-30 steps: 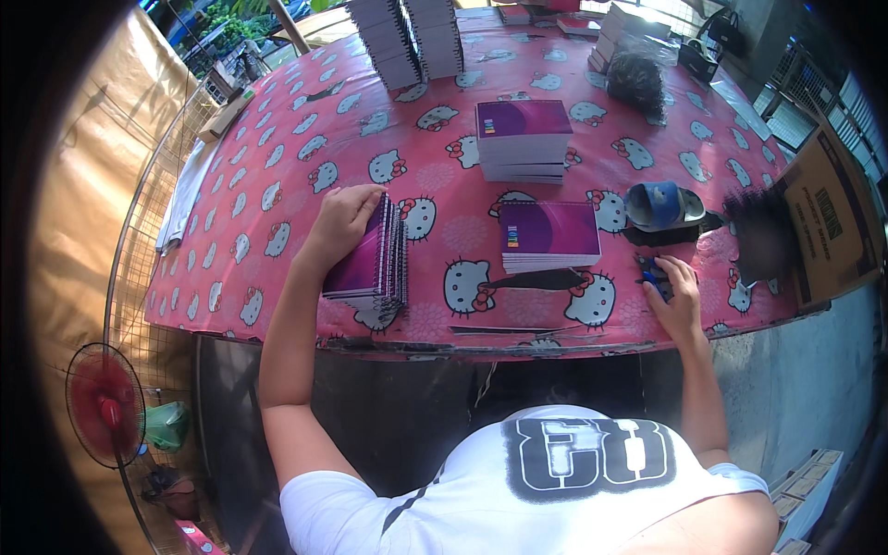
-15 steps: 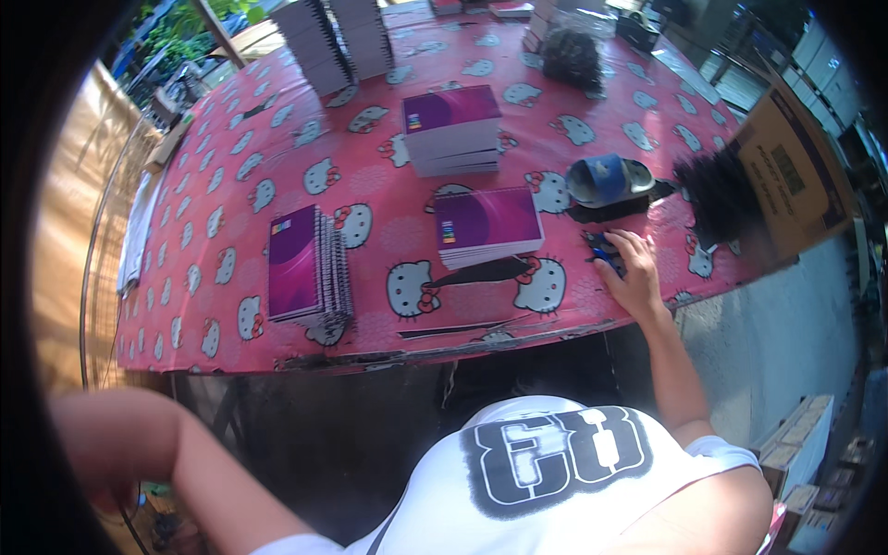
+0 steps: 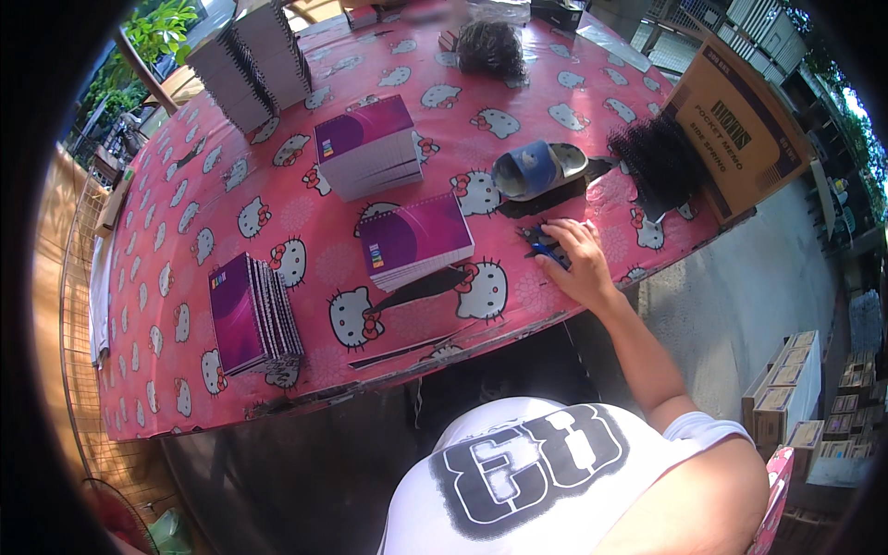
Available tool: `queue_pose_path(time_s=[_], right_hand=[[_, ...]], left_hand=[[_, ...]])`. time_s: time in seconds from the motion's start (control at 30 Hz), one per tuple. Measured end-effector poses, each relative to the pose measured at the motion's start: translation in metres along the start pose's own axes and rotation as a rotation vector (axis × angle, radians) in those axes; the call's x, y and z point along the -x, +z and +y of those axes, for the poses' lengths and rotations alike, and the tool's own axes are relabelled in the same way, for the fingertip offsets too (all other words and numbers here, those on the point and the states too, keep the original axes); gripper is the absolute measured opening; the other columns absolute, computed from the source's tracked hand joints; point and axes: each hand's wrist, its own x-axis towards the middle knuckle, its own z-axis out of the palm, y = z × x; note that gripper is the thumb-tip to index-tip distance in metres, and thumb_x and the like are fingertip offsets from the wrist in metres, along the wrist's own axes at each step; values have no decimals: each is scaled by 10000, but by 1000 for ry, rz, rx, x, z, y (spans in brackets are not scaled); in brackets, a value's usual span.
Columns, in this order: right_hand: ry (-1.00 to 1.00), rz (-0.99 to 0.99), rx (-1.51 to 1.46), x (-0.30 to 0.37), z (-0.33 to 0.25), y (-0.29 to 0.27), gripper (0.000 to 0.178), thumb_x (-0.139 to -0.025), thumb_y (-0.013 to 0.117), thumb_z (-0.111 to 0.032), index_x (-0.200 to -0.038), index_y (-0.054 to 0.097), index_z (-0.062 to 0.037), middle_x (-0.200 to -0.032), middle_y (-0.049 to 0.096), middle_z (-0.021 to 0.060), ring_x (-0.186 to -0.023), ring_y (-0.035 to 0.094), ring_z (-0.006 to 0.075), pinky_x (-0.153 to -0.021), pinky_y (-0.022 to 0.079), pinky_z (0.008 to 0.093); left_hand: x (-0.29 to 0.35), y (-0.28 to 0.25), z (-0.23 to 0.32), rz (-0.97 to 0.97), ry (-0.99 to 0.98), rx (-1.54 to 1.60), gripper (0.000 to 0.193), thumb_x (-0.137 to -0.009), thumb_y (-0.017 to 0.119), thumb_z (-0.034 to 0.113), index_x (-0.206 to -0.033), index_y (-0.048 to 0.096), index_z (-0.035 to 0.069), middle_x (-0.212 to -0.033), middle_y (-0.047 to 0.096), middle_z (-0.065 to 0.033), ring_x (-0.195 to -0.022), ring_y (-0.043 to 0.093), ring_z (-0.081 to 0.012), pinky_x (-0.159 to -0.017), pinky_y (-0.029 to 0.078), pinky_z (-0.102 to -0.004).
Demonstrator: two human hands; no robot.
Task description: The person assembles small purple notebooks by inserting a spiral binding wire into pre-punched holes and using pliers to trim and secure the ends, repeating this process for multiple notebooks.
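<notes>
My right hand (image 3: 581,266) is at the table's near right part, fingers curled round a small blue and black tool (image 3: 548,248) that lies on the tablecloth. The hand covers part of the tool, so its exact kind is hard to make out. My left hand is out of view. Just beyond my right hand is a blue and grey slide sandal (image 3: 538,170), lying on something black. Left of the hand sits a stack of purple-covered spiral notebooks (image 3: 418,239). Another purple stack (image 3: 368,139) stands behind it, and a third stack (image 3: 250,314) is at the near left.
A pink patterned cloth (image 3: 139,324) covers the table, its near edge torn. Tall notebook stacks (image 3: 245,69) stand at the far left. A clump of dark wire coils (image 3: 492,48) is at the back. More black coils (image 3: 652,166) lean by a cardboard box (image 3: 740,129) at the right.
The view has turned, so the table things sit further left and tilted. My left arm has gone out of view. My right hand stays at the blue and black tool.
</notes>
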Motion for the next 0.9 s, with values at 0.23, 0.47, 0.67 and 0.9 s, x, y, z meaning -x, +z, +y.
queue_pose_path(time_s=[0.23,0.47,0.67,0.9], right_hand=[[10,-6,-8,2,4,1,480,-763,732,-251,-1177,593,-51,-1221,588,124,-1196,508,302,-1055,295,483],[10,2,-12,1,-2,-1,493,-746,744,-230,-1178,595,-47,-1219,589,133,-1192,511,305,-1044,310,469],[1,11,-9,2,2,0,487,-737,748,-225,-1162,598,-39,-1201,591,135,-1183,513,319,-1040,308,473],[9,29,-34,0,-6,-4,479,-691,771,-172,-1117,607,-30,-1159,604,142,-1133,545,325,-1012,340,462]], left_hand=[[5,109,-14,-366,-104,67,298,-937,575,140,-1225,597,71,-1126,637,-109,-997,582,-180,-827,482,-313],[14,154,-35,-495,-228,-10,300,-929,580,132,-1220,597,61,-1142,630,-119,-1018,581,-198,-844,478,-323],[17,160,-38,-511,-256,-9,302,-922,585,124,-1215,596,53,-1156,624,-127,-1035,580,-214,-859,475,-331],[24,153,-33,-486,-261,-8,304,-914,590,116,-1210,595,44,-1172,617,-137,-1056,579,-232,-876,472,-340]])
